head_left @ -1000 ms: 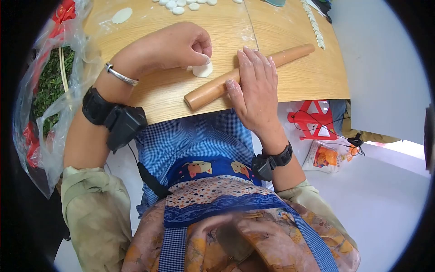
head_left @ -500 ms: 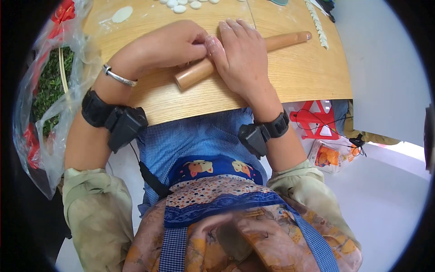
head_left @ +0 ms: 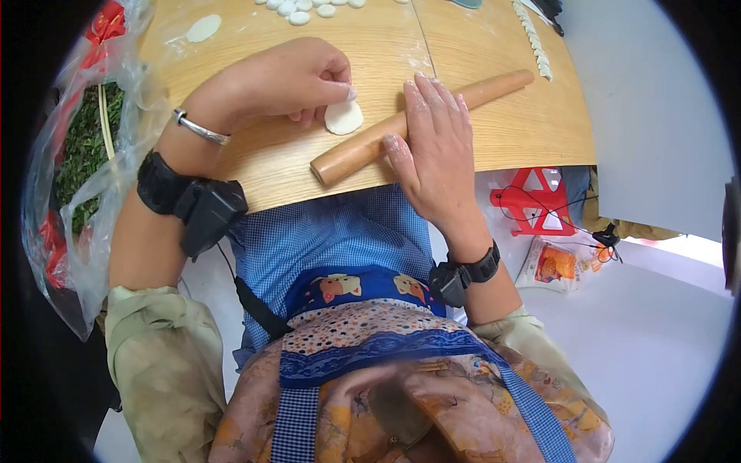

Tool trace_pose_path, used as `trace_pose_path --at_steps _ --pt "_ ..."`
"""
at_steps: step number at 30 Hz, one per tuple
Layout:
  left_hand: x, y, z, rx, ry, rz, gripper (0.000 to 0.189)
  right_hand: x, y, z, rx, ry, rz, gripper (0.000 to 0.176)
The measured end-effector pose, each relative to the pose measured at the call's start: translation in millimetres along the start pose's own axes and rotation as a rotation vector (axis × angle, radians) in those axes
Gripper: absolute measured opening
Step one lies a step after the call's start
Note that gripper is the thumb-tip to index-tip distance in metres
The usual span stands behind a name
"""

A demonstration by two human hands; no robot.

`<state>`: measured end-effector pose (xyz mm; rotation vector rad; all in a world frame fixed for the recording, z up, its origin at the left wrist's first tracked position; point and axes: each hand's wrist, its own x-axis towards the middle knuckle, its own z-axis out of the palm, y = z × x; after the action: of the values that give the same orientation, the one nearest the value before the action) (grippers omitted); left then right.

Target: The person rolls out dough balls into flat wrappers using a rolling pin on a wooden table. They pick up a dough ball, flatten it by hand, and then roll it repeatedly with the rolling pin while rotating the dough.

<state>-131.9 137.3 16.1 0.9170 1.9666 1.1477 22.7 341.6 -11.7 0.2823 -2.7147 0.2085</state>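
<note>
My left hand (head_left: 312,77) pinches the edge of a small round dough wrapper (head_left: 344,117) between thumb and fingers, and the wrapper's lower part lies near the board-coloured tabletop. Beside it, a wooden rolling pin (head_left: 359,157) lies slantwise across the table. My right hand (head_left: 440,147) rests on the middle of that pin, palm down, with fingers stretched over it and the thumb on the near side. White flour dusts the fingers of this hand. A flattened dough round (head_left: 204,28) sits farther back on the left.
Several small dough pieces (head_left: 299,17) lie at the table's far edge. A notched dough strip (head_left: 534,42) runs along the right side. Plastic bags with greens (head_left: 89,147) stand left of the table (head_left: 262,181). A red stool (head_left: 536,208) is below on the right.
The rolling pin and my right hand have moved toward me, off the dough wrapper. The wrapper now shows in my left hand's pinch.
</note>
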Motion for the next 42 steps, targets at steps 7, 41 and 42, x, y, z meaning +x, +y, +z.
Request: trace_pose_path --at_steps 7,41,42 --pt "1 -3 -2 -0.024 0.030 0.000 0.032 49 4 26 0.032 0.091 -0.085 0.061" --pt "7 -10 -2 0.213 0.154 0.151 0.039 85 4 46 0.049 0.106 -0.111 0.045" --pt "7 -12 -2 0.208 0.157 0.143 0.035 85 3 45 0.043 0.112 -0.107 0.046"
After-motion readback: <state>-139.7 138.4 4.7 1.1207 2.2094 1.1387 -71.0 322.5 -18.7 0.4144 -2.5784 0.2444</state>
